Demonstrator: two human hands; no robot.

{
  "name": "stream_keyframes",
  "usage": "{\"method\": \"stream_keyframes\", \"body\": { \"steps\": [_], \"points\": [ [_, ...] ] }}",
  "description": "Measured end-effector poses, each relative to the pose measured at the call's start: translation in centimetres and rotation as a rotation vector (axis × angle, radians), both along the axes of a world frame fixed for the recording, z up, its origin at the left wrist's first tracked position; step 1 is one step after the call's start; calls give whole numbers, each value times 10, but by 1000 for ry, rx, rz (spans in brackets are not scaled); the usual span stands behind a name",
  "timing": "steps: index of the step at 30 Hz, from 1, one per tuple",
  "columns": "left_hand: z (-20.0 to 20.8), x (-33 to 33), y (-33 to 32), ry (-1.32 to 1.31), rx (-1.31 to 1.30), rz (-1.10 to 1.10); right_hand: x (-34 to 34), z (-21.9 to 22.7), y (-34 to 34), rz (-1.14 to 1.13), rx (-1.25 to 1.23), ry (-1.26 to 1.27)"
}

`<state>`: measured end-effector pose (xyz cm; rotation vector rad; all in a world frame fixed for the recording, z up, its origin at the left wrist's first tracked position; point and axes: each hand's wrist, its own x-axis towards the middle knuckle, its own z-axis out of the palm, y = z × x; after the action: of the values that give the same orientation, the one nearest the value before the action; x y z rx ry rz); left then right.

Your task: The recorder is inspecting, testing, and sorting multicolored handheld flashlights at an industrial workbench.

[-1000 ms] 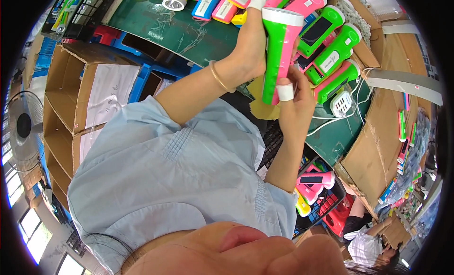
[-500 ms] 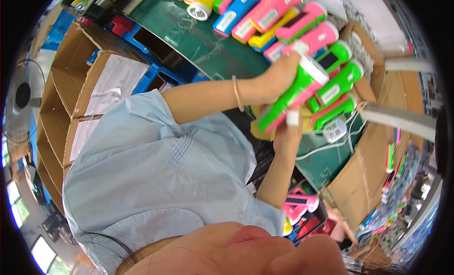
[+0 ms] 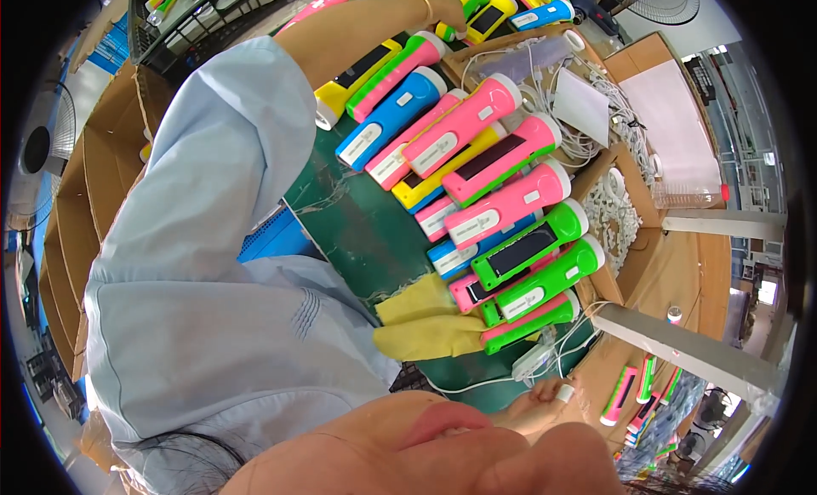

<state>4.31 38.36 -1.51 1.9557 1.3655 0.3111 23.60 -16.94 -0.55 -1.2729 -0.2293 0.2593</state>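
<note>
My left hand (image 3: 444,11) is stretched out to the far edge of the view, its fingers closed on a green flashlight (image 3: 446,32) that is mostly hidden there. Near the lower right, my right hand (image 3: 545,394) is partly covered by my own head; its fingers are loosely bent and somewhat apart, a white wrap on one, and nothing shows in them. Between the hands lies a row of flashlights in pink, blue, yellow and green, among them a pink flashlight (image 3: 511,204) and a green flashlight (image 3: 545,282). A yellow cloth (image 3: 430,320) rests beside them.
Behind the row, a cardboard box (image 3: 625,240) holds small white parts, and white cables (image 3: 587,112) lie in another. A white power strip (image 3: 532,361) sits on the green table (image 3: 357,240). A grey post (image 3: 681,346) stands at right; divided cartons (image 3: 94,214) stand at left.
The green and pink flashlight has left the space before me. My left hand has swung away to the far flashlights, and my right hand has come off it and dropped back. My view has shifted.
</note>
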Motion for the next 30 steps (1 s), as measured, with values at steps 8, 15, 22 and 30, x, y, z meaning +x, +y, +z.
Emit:
{"method": "stream_keyframes", "body": {
  "steps": [8, 15, 22, 30],
  "points": [
    [52, -14, -168, -777, -382, -331, -83, 24, 47, 512, -114, -110],
    [9, -43, -375, -359, -689, -1260, -140, 29, 56, -9, -90, -603],
    [0, -41, -391, -1034, -557, -585, -157, -11, 42, 719, -342, -342],
    [26, -15, -374, -1109, -1178, -316, -125, -56, 7, 448, -199, -74]
  ]
}}
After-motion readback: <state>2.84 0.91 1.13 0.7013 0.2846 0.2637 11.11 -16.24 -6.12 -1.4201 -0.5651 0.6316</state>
